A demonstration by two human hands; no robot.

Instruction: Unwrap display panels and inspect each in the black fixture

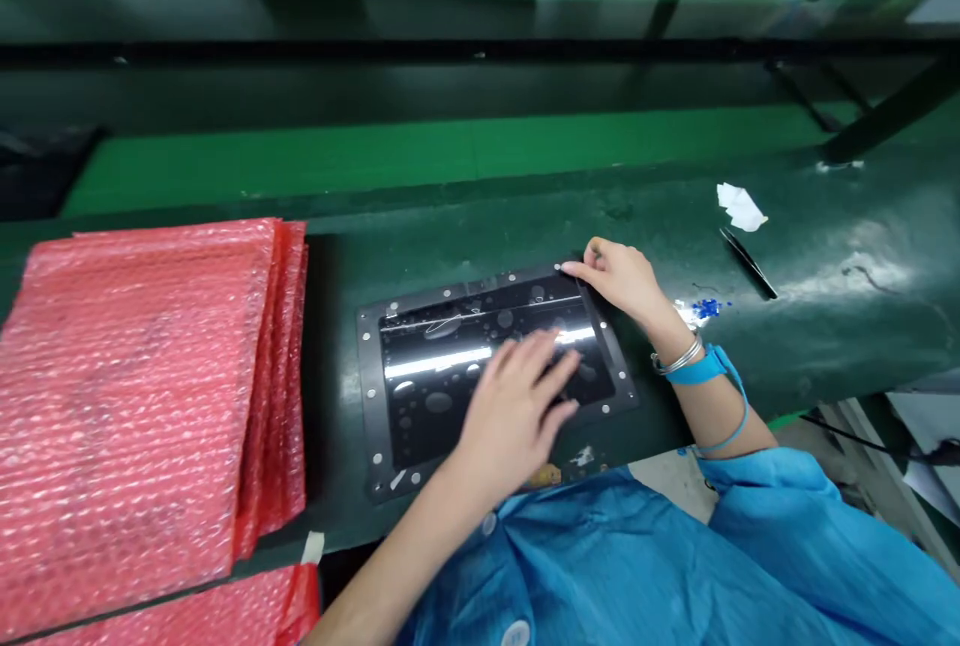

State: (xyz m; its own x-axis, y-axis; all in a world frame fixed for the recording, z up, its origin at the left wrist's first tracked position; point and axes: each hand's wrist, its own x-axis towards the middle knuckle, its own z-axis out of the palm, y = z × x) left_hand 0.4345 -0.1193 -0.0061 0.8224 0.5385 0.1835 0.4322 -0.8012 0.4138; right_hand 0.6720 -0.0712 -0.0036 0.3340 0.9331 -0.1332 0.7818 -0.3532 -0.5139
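A flat black display panel [442, 396] with a dark frame lies on the green bench in front of me. Bubble-like patches show under its glossy surface, and small round white dots line the frame. My left hand [517, 406] is over the right half of the screen, fingers spread and slightly blurred; whether it touches the surface I cannot tell. At the panel's far right corner, my right hand [621, 278] has its thumb and curled fingers closed on the edge. A blue strap and metal bangles circle that wrist.
Red bubble-wrap bags [142, 406] are stacked at the left, with another red bag [202, 611] below. To the right lie black tweezers [748, 263], white paper scraps [741, 207] and small blue bits [706, 308]. A dark metal post [892, 111] rises at the far right.
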